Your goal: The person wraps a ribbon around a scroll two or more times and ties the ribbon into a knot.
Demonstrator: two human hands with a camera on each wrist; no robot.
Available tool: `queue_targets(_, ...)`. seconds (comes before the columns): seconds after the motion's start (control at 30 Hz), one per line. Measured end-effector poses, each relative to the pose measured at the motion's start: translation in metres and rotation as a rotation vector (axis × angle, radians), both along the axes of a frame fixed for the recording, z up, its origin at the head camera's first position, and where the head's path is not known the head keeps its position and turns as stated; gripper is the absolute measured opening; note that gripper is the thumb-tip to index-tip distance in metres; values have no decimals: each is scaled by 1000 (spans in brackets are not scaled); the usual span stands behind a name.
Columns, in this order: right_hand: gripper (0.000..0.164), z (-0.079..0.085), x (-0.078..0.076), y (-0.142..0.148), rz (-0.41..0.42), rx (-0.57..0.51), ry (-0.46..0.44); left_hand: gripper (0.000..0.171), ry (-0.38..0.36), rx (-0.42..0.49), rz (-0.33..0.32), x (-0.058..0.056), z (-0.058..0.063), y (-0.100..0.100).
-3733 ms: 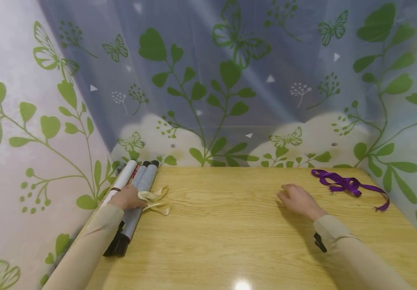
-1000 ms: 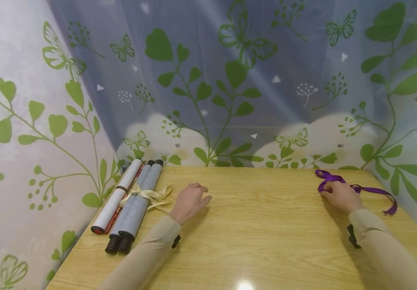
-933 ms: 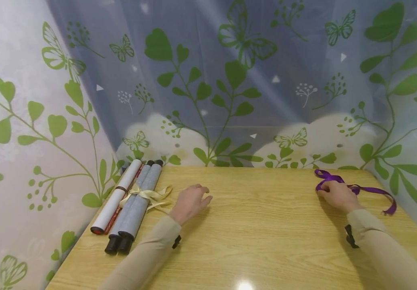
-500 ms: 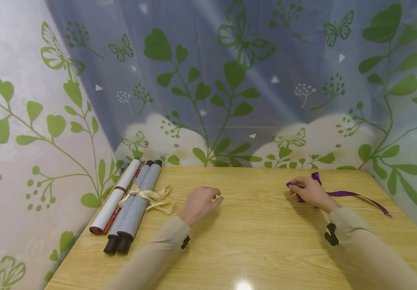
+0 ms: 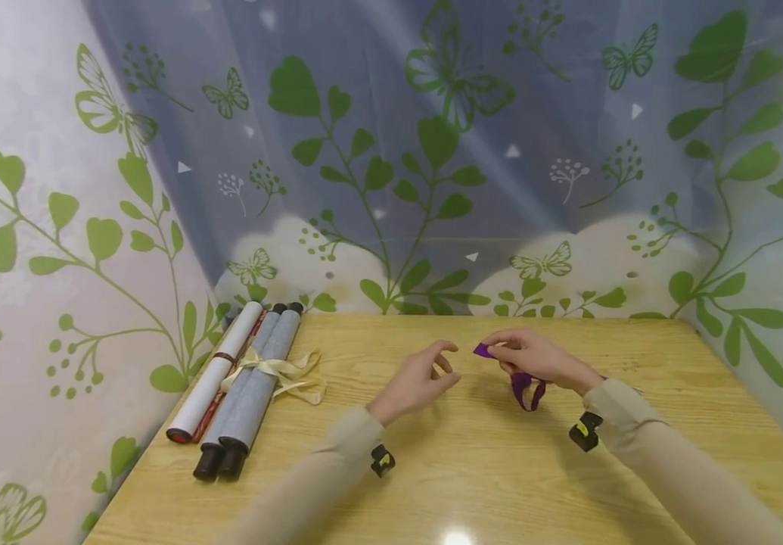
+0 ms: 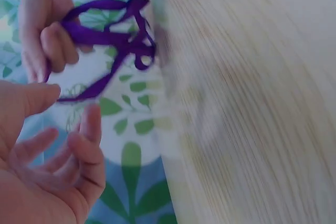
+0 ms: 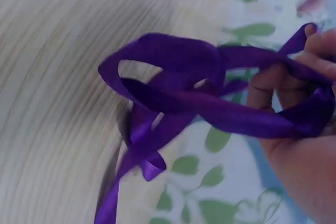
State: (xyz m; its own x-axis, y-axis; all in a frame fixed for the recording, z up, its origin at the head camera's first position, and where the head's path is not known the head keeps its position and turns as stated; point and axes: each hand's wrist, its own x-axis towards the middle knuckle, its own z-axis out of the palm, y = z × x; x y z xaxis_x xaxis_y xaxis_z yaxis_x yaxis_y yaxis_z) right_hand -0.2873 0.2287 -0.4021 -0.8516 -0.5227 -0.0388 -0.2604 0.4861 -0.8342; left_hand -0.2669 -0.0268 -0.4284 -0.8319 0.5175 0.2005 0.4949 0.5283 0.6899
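My right hand (image 5: 535, 356) pinches a purple satin ribbon (image 7: 173, 98) between thumb and fingers. A short end of the ribbon sticks out past the fingertips toward the left, and loose loops hang below the palm. Facing it, my left hand (image 5: 414, 384) has its thumb and fingers spread apart, with nothing gripped. In the left wrist view, one ribbon strand reaches close to the left thumb tip. Both hands are over the middle of the wooden table (image 5: 486, 484).
On the left lie a white roll (image 5: 217, 371), a narrow red patterned strip (image 5: 209, 412) and two grey-blue rolls (image 5: 255, 386) with dark end caps. A cream ribbon (image 5: 289, 371) is tied around the grey-blue pair. Leaf-printed cloth (image 5: 337, 189) borders the table's back and sides.
Earlier my left hand was at the rolls' cream ribbon; it moved right, off it. My right hand took hold of the purple ribbon at the right and brought it left, lifting its loops.
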Motion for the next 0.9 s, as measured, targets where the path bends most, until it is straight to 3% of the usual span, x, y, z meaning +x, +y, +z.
queue_targets(0.17, 28, 8, 7, -16, 60, 7, 4, 53, 41, 79, -10, 0, 1, 18)
queue_targets(0.37, 26, 14, 9, -16, 35, 1, 17, 18, -79, 229, -37, 0, 2, 22)
queue_targets(0.5, 28, 19, 5, -1, -14, 16, 22, 18, -141, 268, -1, -6, 4, 8)
queue_targets(0.7, 34, 26, 0, 30, -68, 22, 41, 26, -151, 255, 79, -18, 11, -20)
queue_targets(0.9, 40, 29, 0, 55, -149, 7, 31, 28, -187, 392, 183, -30, 18, -44)
